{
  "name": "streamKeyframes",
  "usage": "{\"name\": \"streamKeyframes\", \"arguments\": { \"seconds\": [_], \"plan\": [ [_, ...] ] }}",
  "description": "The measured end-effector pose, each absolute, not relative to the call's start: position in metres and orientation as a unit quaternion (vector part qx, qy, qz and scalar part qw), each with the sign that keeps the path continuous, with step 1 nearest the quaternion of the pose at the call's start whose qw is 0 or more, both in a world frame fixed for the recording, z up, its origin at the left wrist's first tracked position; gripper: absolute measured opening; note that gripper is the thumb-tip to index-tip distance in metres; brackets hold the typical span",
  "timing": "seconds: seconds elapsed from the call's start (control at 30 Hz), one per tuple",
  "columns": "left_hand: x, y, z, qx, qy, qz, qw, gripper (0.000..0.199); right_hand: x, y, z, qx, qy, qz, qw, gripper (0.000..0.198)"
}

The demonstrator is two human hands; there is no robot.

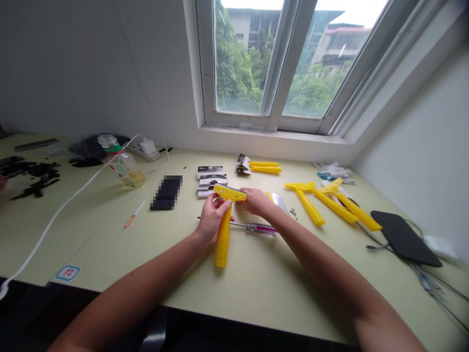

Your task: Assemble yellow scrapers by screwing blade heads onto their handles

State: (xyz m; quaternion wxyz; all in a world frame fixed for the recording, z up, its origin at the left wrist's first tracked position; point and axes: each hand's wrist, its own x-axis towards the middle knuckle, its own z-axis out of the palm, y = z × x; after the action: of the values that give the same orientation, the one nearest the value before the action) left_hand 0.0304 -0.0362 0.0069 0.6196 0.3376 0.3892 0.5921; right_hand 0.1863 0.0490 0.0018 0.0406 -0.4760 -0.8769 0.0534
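Note:
A yellow scraper (222,239), with a broad head and a metal strip along its upper edge, stands between my hands with its handle pointing toward me. My left hand (212,217) grips it just below the head, thumb in front. At the head's right end, my right hand (255,201) is curled against it, with its fingertips partly hidden. Just behind the handle lies a screwdriver (261,229) with a clear and purple grip. Beyond my right wrist are flat metal blades (279,202) and several small screws (293,213).
Several yellow scraper handles (310,208) lie at right, near gloves (335,172) and a black flat device (405,237) with cables. Packaged blades (212,180) and packaged yellow tools (264,167) sit behind. Leftward are a blurred dark rectangle (166,192), a cigarette (134,215) and a bottle (124,168).

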Motion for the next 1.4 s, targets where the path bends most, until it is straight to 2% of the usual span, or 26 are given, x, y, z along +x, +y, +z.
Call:
{"name": "streamKeyframes", "arguments": {
  "seconds": [0.17, 0.33, 0.4, 0.57, 0.73, 0.8, 0.9, 1.0, 1.17, 1.27, 1.4],
  "plan": [
    [0.031, -0.035, 0.005, 0.35, 0.384, 0.596, 0.612, 0.047, 0.198, 0.047, 0.016, -0.472, -0.875, 0.068, 0.086, 0.017],
    [0.032, -0.035, 0.0, 0.378, 0.371, 0.604, 0.596, 0.046, 0.221, 0.027, 0.054, -0.466, -0.839, 0.132, 0.248, 0.022],
    [0.033, -0.037, -0.002, 0.405, 0.373, 0.598, 0.582, 0.047, 0.222, 0.015, 0.063, -0.431, -0.844, 0.17, 0.272, 0.018],
    [0.034, -0.039, -0.002, 0.444, 0.358, 0.585, 0.577, 0.047, 0.21, 0.0, 0.062, -0.384, -0.879, 0.162, 0.23, 0.013],
    [0.031, -0.039, -0.001, 0.448, 0.34, 0.58, 0.589, 0.046, 0.207, 0.001, 0.056, -0.401, -0.865, 0.164, 0.253, 0.01],
    [0.03, -0.039, 0.0, 0.45, 0.333, 0.577, 0.594, 0.045, 0.208, 0.003, 0.055, -0.418, -0.839, 0.221, 0.271, 0.017],
    [0.03, -0.039, 0.001, 0.453, 0.329, 0.573, 0.599, 0.046, 0.211, 0.006, 0.053, -0.405, -0.782, 0.396, 0.26, 0.038],
    [0.03, -0.04, 0.001, 0.462, 0.327, 0.564, 0.602, 0.045, 0.214, 0.01, 0.051, -0.373, -0.736, 0.513, 0.237, 0.04],
    [0.029, -0.039, 0.001, 0.492, 0.339, 0.55, 0.583, 0.043, 0.216, 0.014, 0.046, -0.347, -0.703, 0.574, 0.236, 0.037],
    [0.027, -0.037, 0.001, 0.509, 0.377, 0.535, 0.559, 0.051, 0.214, 0.015, 0.042, -0.361, -0.7, 0.564, 0.248, 0.035],
    [0.021, -0.037, 0.003, 0.571, 0.439, 0.516, 0.464, 0.062, 0.211, 0.015, 0.04, -0.397, -0.679, 0.553, 0.275, 0.034]
  ]
}}
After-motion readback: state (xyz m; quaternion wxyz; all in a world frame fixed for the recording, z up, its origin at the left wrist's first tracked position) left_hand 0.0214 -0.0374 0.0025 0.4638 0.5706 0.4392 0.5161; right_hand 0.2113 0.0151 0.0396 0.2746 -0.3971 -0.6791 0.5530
